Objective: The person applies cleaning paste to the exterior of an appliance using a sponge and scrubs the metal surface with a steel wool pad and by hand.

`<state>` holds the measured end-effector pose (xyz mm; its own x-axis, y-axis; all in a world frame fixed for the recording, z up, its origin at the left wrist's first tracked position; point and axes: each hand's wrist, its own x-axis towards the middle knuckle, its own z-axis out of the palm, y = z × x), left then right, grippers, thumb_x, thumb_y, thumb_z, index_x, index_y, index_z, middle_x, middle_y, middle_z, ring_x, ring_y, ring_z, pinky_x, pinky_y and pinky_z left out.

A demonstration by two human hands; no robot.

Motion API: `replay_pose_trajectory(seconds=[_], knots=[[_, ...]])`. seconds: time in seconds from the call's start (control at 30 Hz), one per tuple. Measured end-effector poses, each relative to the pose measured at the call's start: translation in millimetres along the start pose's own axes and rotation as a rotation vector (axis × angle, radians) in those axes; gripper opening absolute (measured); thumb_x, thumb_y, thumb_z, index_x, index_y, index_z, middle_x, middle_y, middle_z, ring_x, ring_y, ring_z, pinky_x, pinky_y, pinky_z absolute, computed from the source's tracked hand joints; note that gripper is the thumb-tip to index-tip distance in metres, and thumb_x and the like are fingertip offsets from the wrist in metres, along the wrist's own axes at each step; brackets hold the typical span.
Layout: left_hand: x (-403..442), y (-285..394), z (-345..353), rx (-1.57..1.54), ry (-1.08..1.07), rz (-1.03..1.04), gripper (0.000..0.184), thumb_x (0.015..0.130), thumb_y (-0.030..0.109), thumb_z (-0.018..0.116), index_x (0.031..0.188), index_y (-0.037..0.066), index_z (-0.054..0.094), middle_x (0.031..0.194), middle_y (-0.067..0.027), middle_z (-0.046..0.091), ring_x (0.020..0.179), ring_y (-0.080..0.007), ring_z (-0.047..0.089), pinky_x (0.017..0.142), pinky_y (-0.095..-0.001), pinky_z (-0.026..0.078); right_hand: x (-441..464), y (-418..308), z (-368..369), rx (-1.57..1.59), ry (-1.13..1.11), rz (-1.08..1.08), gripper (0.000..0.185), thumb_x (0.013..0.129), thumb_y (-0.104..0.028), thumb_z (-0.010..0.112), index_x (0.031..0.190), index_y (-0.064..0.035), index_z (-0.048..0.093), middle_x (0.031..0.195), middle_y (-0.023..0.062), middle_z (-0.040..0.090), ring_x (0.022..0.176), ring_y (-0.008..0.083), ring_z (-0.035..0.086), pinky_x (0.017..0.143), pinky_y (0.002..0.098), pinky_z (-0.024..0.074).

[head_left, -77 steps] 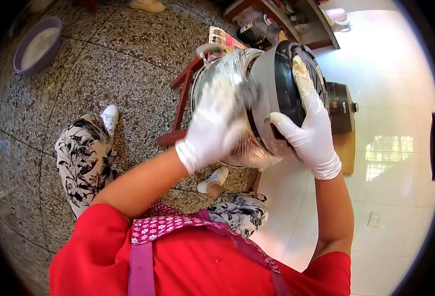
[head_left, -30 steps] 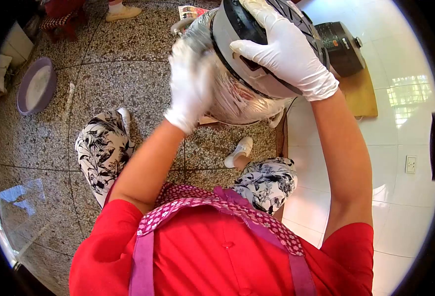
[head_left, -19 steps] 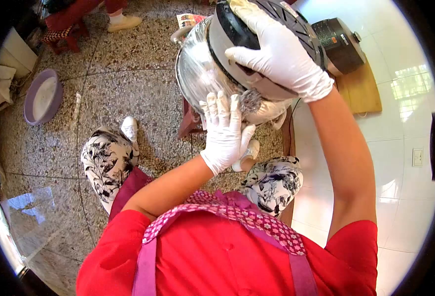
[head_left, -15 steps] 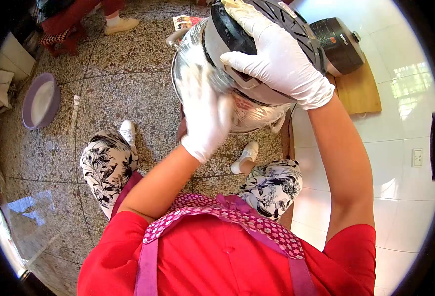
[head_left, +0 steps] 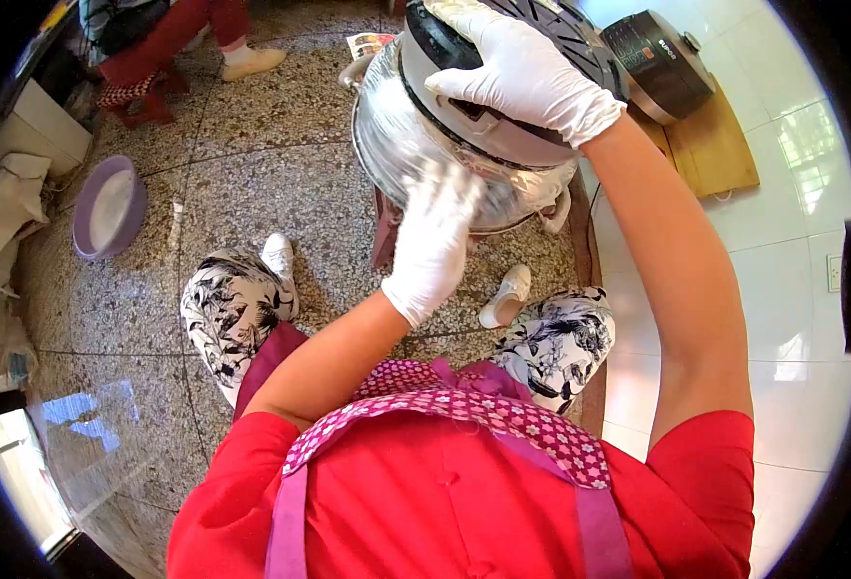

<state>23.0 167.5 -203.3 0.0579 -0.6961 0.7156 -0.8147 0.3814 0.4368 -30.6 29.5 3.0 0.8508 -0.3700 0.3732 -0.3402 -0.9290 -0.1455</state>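
Note:
A grey and black round appliance [head_left: 503, 145], apparently an electric cooker body, is tilted with its black vented base [head_left: 570, 48] toward the upper right. My right hand [head_left: 527, 82], in a white glove, grips its near side, thumb and fingers spread around the black part. Under and beside it is a wide shiny round vessel [head_left: 387, 125] with side handles, its surface looking like metal or clear film. My left hand [head_left: 435, 241], also gloved, is at the vessel's near side close to the cooker. Its fingers are smeared by motion, so whether they hold anything is unclear.
Another black cooker [head_left: 659, 63] stands on a wooden board [head_left: 720, 159] by the white tiled wall [head_left: 782, 299]. A purple basin [head_left: 136, 207] sits on the speckled floor at left. Another person's leg [head_left: 228, 24] and a small red stool [head_left: 141, 101] are at upper left.
My left hand has moved slightly right and down along the vessel, still blurred. The right hand keeps its grip on the cooker. The whole view has shifted a little.

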Motion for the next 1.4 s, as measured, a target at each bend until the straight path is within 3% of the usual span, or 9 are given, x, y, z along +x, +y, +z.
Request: replay_pose_trajectory(seconds=[0.17,0.2,0.3,0.4,0.63,0.73,0.93,1.23,1.4], knots=[[-7.1,0.4,-14.3,-0.187,-0.122,0.117,0.045,0.082,-0.008,0.054,0.124,0.007,0.060,0.131,-0.0112,0.059,0.126,-0.0286,0.053,0.108,-0.0477,0.041,1.5,-0.7,-14.8,0.169,-0.051,0.131,0.072,0.084,-0.032,0.067,0.141,0.0044,0.044,0.143,0.0261,0.047,0.135,0.0336,0.045,0.113,0.0340,0.0330],[8.8,10.5,-39.8,-0.847,-0.253,-0.445,0.037,0.088,-0.002,0.053,0.124,0.006,0.060,0.129,-0.0103,0.060,0.120,-0.0261,0.057,0.103,-0.0447,0.045,-1.4,-4.4,-22.3,0.411,-0.082,0.277,0.071,0.087,-0.033,0.066,0.143,0.0027,0.042,0.144,0.0250,0.047,0.135,0.0319,0.045,0.113,0.0327,0.0319],[5.4,5.9,-59.8,-1.525,-0.230,-0.904,0.035,0.099,0.013,0.050,0.132,0.003,0.052,0.124,-0.0113,0.060,0.108,-0.0207,0.062,0.094,-0.0393,0.052,-38.7,-41.0,-51.8,0.468,0.097,0.217,0.058,0.090,-0.021,0.065,0.141,-0.0002,0.048,0.145,0.0177,0.049,0.134,0.0264,0.046,0.114,0.0327,0.0301],[7.0,-6.3,-66.2,-1.831,-0.212,-0.921,0.045,0.097,0.017,0.053,0.139,0.004,0.045,0.127,-0.0134,0.059,0.111,-0.0236,0.062,0.094,-0.0413,0.052,-110.4,-78.8,-34.8,0.884,0.243,0.297,0.057,0.087,-0.016,0.069,0.139,0.0009,0.051,0.143,0.0093,0.052,0.127,0.0208,0.053,0.111,0.0314,0.0357],[2.9,23.9,-62.6,-2.020,-0.324,-1.453,0.026,0.099,0.019,0.053,0.122,0.006,0.056,0.110,-0.0088,0.064,0.100,-0.0228,0.064,0.089,-0.0403,0.054,-196.8,-114.5,74.1,0.391,0.069,0.393,0.083,0.074,-0.015,0.077,0.149,-0.0180,0.041,0.150,0.0287,0.032,0.137,0.0475,0.034,0.115,0.0451,0.0298],[10.9,10.7,-63.5,-2.303,-0.706,-1.029,0.037,0.103,0.028,0.044,0.133,0.008,0.051,0.125,-0.0102,0.060,0.113,-0.0268,0.060,0.100,-0.0440,0.047,-207.8,-106.9,90.6,0.409,0.139,0.449,0.076,0.075,-0.008,0.073,0.145,-0.0155,0.045,0.141,0.0258,0.044,0.127,0.0446,0.045,0.107,0.0438,0.0383],[77.2,46.4,-129.4,-0.521,-1.193,-0.827,0.040,0.102,0.039,0.048,0.116,0.006,0.066,0.101,-0.0052,0.070,0.096,-0.0146,0.063,0.092,-0.0332,0.048,-224.0,-101.8,93.2,0.526,0.307,0.539,0.057,0.076,-0.004,0.071,0.132,-0.0082,0.058,0.118,0.0153,0.063,0.104,0.0343,0.062,0.094,0.0402,0.0483],[202.7,26.6,-97.5,-0.217,-0.244,0.445,0.020,0.095,0.014,0.060,0.103,0.000,0.072,0.101,-0.0076,0.073,0.094,-0.0135,0.066,0.084,-0.0284,0.051,-199.9,-61.3,81.6,0.003,0.546,0.539,0.051,0.070,-0.014,0.078,0.119,-0.0075,0.065,0.116,0.0120,0.062,0.107,0.0319,0.059,0.093,0.0441,0.0464],[240.6,34.2,-55.3,-0.230,-0.677,0.483,0.030,0.088,0.024,0.065,0.104,-0.001,0.071,0.104,-0.0193,0.070,0.101,-0.0325,0.065,0.090,-0.0354,0.049,-175.6,-61.8,133.3,-0.142,0.456,0.287,0.041,0.081,-0.017,0.068,0.120,-0.0048,0.064,0.131,0.0105,0.055,0.127,0.0327,0.047,0.110,0.0525,0.0353]])
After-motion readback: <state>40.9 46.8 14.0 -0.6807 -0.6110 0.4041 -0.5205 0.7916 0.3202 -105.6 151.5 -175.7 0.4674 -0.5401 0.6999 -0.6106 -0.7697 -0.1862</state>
